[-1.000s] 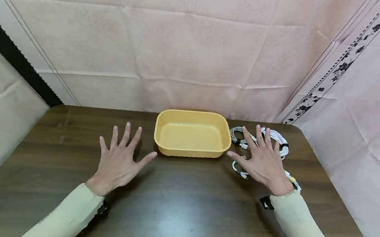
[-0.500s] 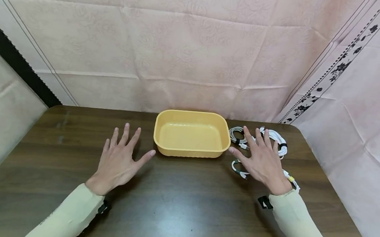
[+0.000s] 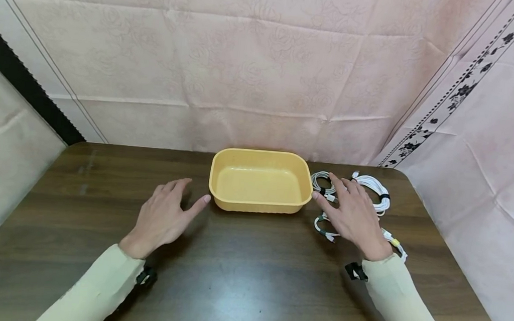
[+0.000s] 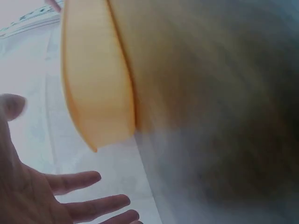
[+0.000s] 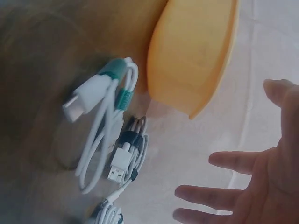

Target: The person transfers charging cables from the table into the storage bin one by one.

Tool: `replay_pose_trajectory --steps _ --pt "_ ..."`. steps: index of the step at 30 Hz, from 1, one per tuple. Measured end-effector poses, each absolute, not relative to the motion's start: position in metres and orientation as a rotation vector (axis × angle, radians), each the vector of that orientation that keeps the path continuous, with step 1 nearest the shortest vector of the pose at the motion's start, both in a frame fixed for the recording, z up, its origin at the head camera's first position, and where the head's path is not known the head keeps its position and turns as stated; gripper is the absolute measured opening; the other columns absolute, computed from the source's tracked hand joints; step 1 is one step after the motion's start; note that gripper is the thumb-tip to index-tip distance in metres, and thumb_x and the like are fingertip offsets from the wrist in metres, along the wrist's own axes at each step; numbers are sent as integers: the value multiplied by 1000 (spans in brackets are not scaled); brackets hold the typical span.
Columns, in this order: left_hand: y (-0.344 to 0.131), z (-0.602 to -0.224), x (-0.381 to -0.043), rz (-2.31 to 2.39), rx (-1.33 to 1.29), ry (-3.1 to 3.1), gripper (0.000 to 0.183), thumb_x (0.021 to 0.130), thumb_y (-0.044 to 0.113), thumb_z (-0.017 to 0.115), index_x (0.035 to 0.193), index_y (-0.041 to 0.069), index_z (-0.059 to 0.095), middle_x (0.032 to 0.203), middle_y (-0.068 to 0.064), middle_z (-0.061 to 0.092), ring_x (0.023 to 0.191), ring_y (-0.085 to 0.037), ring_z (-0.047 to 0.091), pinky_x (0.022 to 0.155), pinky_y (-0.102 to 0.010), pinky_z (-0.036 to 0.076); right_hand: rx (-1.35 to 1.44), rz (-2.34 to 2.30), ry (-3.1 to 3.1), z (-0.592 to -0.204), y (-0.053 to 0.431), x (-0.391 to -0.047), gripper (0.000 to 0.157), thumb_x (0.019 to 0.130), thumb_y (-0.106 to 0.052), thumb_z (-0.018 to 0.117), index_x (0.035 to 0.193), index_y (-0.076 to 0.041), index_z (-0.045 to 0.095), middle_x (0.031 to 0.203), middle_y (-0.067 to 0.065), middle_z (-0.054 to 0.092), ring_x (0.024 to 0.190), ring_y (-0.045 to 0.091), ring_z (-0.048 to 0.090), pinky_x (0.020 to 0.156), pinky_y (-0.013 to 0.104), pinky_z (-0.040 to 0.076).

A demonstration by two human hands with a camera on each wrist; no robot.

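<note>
A yellow rectangular tub (image 3: pixel 260 204) stands at the back middle of the table. My left hand (image 3: pixel 164 218) hovers left of it, fingers bent slightly downward and thumb toward the tub's near left corner; it holds nothing. Over the coiled cables at the tub's right is my right hand (image 3: pixel 358 219), its fingers loosely spread and its thumb near the tub's right rim. Nothing lies in its grasp. In the right wrist view, a short white USB cable (image 5: pixel 96 135) with green ties lies nearest, and a grey cable coil (image 5: pixel 135 151) with a black strap sits beyond it.
A larger white cable coil (image 3: pixel 382 203) with a black tie lies at the back right. Another white cable with a yellow band (image 3: pixel 396 243) shows partly from behind the right wrist. The dark wooden table (image 3: pixel 229 279) meets pale cloth hangings (image 3: pixel 255 69) at its back edge.
Both hands have bent their fingers downward from a flat spread. The left hand has its fingers closer together and its wrist has turned slightly. The tub and cables have stayed put.
</note>
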State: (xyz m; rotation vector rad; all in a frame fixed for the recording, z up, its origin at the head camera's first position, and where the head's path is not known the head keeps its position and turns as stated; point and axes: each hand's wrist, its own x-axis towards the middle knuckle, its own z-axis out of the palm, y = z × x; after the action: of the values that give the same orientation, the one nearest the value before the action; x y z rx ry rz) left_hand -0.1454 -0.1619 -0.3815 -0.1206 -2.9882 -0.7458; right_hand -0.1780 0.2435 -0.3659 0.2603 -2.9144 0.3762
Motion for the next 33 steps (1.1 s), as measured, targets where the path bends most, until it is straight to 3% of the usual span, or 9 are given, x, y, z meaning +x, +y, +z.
replay_pose_trajectory --steps 6,9,15,21,26,33 --pt "-158 -375 -149 -822 -42 -2976 79 100 70 33 146 7 48 144 -21 56 131 -44 52 93 -66 48 230 420 -2940 -362 241 -179 81 100 -69 39 153 -9 44 146 24 54 131 50 48 100 66 44" --pt "-156 -372 -152 -859 -26 -2976 72 102 64 38 144 7 49 142 -20 57 128 -43 54 94 -64 49 223 449 -2952 -360 240 -180 79 101 -68 40 152 -7 45 145 24 55 132 49 49 102 65 43" --pt "-148 -364 -162 -998 -56 -2940 58 104 50 48 140 6 52 137 -18 61 123 -38 59 99 -57 50 212 510 -2951 -357 240 -183 66 101 -53 55 144 -4 52 138 24 60 127 46 55 102 61 45" --pt "-141 -357 -173 -1130 -78 -2841 44 103 36 57 133 3 59 120 -17 69 109 -32 66 93 -49 55 196 609 -2956 -357 240 -185 57 98 -45 63 137 -3 58 120 21 69 109 38 65 91 56 51" --pt "-138 -353 -180 -1182 -15 -2806 36 101 26 63 128 1 63 113 -16 71 101 -30 68 88 -46 57 209 626 -2950 -357 237 -187 52 98 -42 65 133 -3 62 106 17 71 94 31 65 82 50 52" --pt "-136 -349 -191 -1242 24 -2787 37 98 22 68 128 0 64 112 -18 73 102 -31 71 87 -46 59 228 672 -2951 -355 232 -190 47 98 -37 66 132 -4 63 111 19 73 100 34 69 87 53 53"
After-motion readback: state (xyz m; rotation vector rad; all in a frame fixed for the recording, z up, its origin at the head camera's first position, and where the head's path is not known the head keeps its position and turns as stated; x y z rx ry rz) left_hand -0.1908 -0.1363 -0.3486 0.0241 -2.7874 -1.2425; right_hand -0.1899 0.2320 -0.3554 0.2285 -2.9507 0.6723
